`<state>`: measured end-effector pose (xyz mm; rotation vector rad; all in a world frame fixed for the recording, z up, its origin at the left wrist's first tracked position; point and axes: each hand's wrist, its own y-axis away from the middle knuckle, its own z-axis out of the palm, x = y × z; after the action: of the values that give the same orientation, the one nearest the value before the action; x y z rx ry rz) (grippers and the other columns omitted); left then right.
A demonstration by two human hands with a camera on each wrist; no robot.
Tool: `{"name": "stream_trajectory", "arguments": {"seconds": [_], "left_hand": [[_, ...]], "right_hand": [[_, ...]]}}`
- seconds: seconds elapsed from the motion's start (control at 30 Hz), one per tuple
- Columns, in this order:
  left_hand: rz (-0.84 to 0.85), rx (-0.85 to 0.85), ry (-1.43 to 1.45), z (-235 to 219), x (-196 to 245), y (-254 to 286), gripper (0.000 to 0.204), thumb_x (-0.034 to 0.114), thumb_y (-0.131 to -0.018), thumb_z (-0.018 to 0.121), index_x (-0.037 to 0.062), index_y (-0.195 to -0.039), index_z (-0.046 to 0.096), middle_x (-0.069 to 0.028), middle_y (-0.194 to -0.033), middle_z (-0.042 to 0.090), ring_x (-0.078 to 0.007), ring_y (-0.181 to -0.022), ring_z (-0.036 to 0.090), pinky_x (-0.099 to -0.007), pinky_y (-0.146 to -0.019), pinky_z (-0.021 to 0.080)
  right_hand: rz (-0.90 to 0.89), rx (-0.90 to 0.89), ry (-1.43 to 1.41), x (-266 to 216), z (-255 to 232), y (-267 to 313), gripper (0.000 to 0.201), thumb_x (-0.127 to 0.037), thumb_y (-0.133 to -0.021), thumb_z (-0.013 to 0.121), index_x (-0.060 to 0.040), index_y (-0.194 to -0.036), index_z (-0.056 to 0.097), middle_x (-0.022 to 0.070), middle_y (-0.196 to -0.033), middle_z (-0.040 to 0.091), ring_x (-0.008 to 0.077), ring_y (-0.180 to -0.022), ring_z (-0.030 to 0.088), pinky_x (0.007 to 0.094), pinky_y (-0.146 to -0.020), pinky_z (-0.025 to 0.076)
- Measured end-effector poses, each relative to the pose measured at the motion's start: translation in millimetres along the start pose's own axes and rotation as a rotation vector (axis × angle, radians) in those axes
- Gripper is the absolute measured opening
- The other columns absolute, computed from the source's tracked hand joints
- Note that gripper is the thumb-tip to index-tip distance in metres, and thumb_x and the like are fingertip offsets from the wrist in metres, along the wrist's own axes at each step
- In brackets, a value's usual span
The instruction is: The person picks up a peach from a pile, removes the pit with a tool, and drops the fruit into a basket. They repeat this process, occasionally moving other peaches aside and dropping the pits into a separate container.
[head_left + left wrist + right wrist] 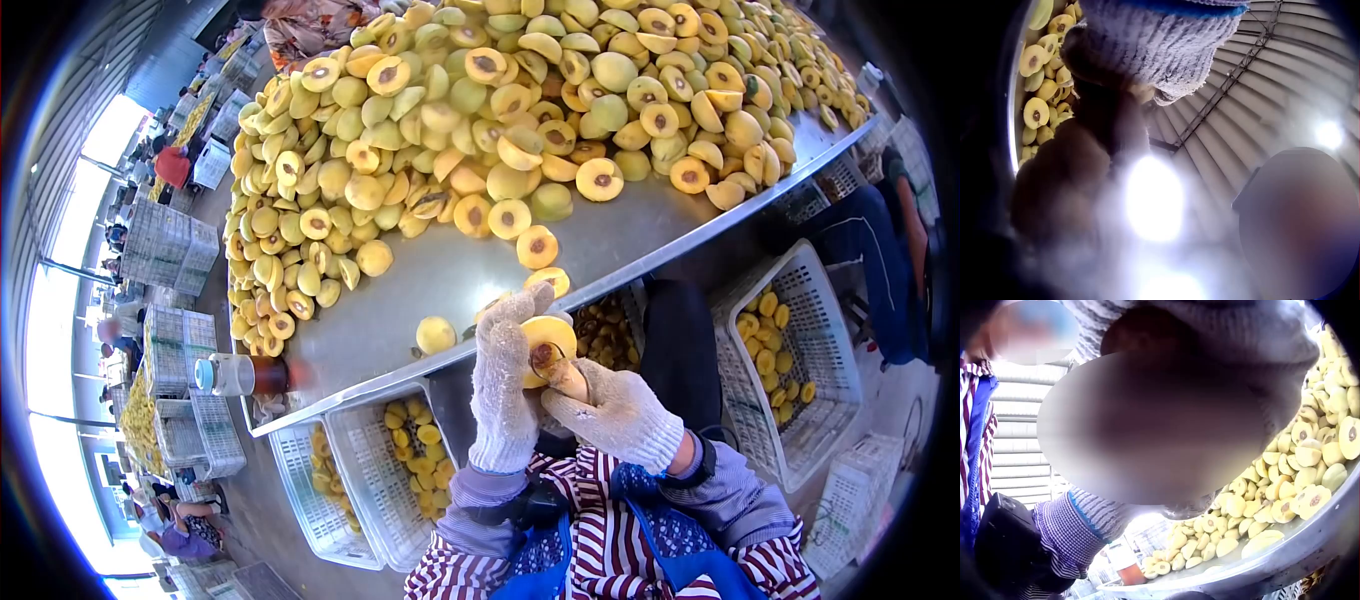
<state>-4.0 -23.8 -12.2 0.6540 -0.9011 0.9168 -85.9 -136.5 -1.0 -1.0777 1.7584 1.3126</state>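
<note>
In the head view, the gloved left hand (503,390) grips a yellow halved fruit (552,336), its cut face toward the right hand. The gloved right hand (622,412) holds a small tan-handled tool (568,380), whose thin curved loop lies at the fruit's brown centre. Both hands are close together beyond the table's near edge, in front of the striped clothing. The left wrist view shows a knitted glove (1154,53) and dark, blurred shapes. A pale glove (1247,337) fills the top of the right wrist view; blur hides the fingers' work there.
Many halved fruits (430,110) are heaped on the metal table (400,320). A bottle of reddish-brown liquid (240,375) stands at its left corner. White crates (365,480) with fruit pieces sit below the near edge, another crate (845,365) to the right. Other people and stacked crates are farther left.
</note>
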Motion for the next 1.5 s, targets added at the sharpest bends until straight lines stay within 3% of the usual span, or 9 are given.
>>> {"name": "stream_trajectory", "arguments": {"seconds": [0.1,0.2,0.5,0.73,0.87,1.0,1.23,1.33,1.5], "left_hand": [[0.103,0.032,-0.095,13,3,10,0.051,0.042,-0.104,0.047,-0.0009,-0.132,0.050,-0.0174,-0.134,0.055,-0.0233,-0.112,0.061,-0.0355,-0.098,0.049],[0.073,0.065,-0.235,22,10,13,0.062,0.055,-0.100,0.046,0.0000,-0.124,0.059,-0.0127,-0.106,0.066,-0.0180,-0.095,0.062,-0.0302,-0.085,0.049],[0.156,-0.161,-0.651,22,28,12,0.041,0.036,-0.101,0.051,-0.0007,-0.110,0.068,-0.0098,-0.099,0.071,-0.0151,-0.084,0.065,-0.0275,-0.075,0.050],[0.656,-0.518,-0.801,19,35,-2,0.021,0.018,-0.094,0.065,0.0009,-0.105,0.069,-0.0143,-0.106,0.072,-0.0240,-0.088,0.070,-0.0332,-0.080,0.055],[0.043,-0.370,-0.241,21,20,15,0.040,0.035,-0.104,0.048,-0.0005,-0.108,0.065,-0.0158,-0.109,0.069,-0.0232,-0.090,0.070,-0.0328,-0.077,0.057],[-0.291,-0.059,0.137,32,20,17,0.057,0.058,-0.099,0.046,0.0046,-0.110,0.061,-0.0158,-0.096,0.068,-0.0205,-0.069,0.069,-0.0226,-0.044,0.051],[0.186,0.509,-0.483,-113,42,19,0.041,0.042,-0.100,0.053,0.0041,-0.108,0.065,-0.0112,-0.104,0.069,-0.0220,-0.093,0.066,-0.0348,-0.077,0.056],[0.539,0.476,-2.235,-189,29,21,0.036,0.022,-0.081,0.076,0.0137,-0.114,0.065,-0.0102,-0.120,0.065,-0.0357,-0.119,0.055,-0.0458,-0.097,0.049],[0.486,0.101,-1.496,-106,-18,-27,0.046,0.031,-0.080,0.079,0.0108,-0.118,0.062,-0.0154,-0.128,0.061,-0.0352,-0.115,0.060,-0.0441,-0.095,0.050]], "right_hand": [[-0.019,0.020,-0.012,0,2,4,0.031,-0.029,-0.092,0.068,-0.0050,-0.111,0.063,0.0028,-0.077,0.067,0.0078,-0.066,0.062,0.0237,-0.061,0.050],[0.026,-0.155,-0.255,5,2,8,0.040,-0.039,-0.092,0.066,-0.0071,-0.116,0.060,0.0117,-0.086,0.071,0.0281,-0.079,0.070,0.0359,-0.071,0.054],[0.260,-0.663,-0.720,4,-29,20,0.028,-0.036,-0.095,0.065,-0.0089,-0.090,0.061,-0.0036,-0.056,0.049,0.0055,-0.039,0.041,0.0216,-0.035,0.031],[0.202,-0.726,-1.053,46,-12,31,0.033,-0.037,-0.095,0.065,-0.0051,-0.098,0.062,-0.0029,-0.075,0.059,0.0047,-0.058,0.053,0.0184,-0.050,0.042],[0.195,-0.749,-1.032,37,-15,34,0.032,-0.037,-0.096,0.064,-0.0051,-0.102,0.061,-0.0012,-0.083,0.061,0.0053,-0.068,0.056,0.0191,-0.058,0.045],[0.136,-0.893,-0.990,22,-19,29,0.030,-0.035,-0.096,0.064,-0.0055,-0.100,0.061,0.0001,-0.085,0.061,0.0051,-0.076,0.056,0.0193,-0.064,0.045],[0.283,-0.896,-0.770,24,-26,20,0.031,-0.035,-0.095,0.066,-0.0044,-0.089,0.061,-0.0033,-0.058,0.051,0.0050,-0.044,0.044,0.0216,-0.039,0.033],[0.363,-0.799,-0.720,33,-19,15,0.033,-0.039,-0.093,0.067,-0.0076,-0.084,0.060,-0.0031,-0.058,0.051,0.0039,-0.041,0.042,0.0200,-0.034,0.026],[0.388,-0.821,-0.401,4,-12,7,0.031,-0.043,-0.094,0.063,-0.0131,-0.097,0.061,-0.0047,-0.059,0.049,0.0039,-0.043,0.044,0.0189,-0.037,0.031]]}}
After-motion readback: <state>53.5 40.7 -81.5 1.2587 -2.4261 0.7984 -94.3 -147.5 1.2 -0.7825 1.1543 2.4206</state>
